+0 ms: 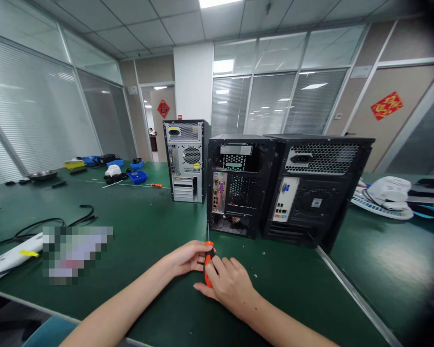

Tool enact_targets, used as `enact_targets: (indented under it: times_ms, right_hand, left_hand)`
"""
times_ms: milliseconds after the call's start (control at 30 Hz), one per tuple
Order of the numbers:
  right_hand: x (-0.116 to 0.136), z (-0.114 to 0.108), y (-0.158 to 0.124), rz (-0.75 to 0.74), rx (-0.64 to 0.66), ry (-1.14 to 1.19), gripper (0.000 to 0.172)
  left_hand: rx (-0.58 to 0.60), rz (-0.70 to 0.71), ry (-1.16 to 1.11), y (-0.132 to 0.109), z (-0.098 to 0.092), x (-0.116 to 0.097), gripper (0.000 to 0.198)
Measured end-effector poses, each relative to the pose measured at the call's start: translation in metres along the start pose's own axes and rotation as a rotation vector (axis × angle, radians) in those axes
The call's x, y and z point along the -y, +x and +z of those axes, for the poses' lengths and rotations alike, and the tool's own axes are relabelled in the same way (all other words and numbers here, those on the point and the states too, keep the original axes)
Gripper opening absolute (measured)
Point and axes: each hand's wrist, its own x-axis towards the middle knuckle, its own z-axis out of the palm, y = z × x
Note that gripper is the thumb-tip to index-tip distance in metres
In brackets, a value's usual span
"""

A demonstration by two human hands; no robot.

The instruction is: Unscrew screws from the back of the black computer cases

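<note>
Both my hands meet low in the middle of the green table (pixel 137 226), on an orange-handled screwdriver (pixel 207 262). My right hand (pixel 229 284) is wrapped round the handle. My left hand (pixel 190 257) is curled against the upper part of the handle, near its black collar. The thin metal shaft (pixel 208 233) points up toward the open back of the middle black computer case (pixel 240 185). A second black case (pixel 313 188) stands just right of it. A few tiny screws (pixel 255 275) lie on the table by my right hand.
A silver-backed case (pixel 186 161) stands farther back. Black cables (pixel 58 221) and a white power strip (pixel 10 258) lie at the left. Blue bins (pixel 137 176), tools and a metal bowl (pixel 41 175) sit at the far left. White devices (pixel 386 195) lie at the right.
</note>
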Motion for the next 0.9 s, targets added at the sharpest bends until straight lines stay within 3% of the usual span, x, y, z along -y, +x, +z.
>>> enact_targets:
  times_ms: [900]
  right_hand:
    - [-0.0012, -0.0025, 0.0009, -0.003, 0.099, -0.042, 0.036]
  left_hand:
    - [-0.085, 0.032, -0.028, -0.0009, 0.0041, -0.0022, 0.045]
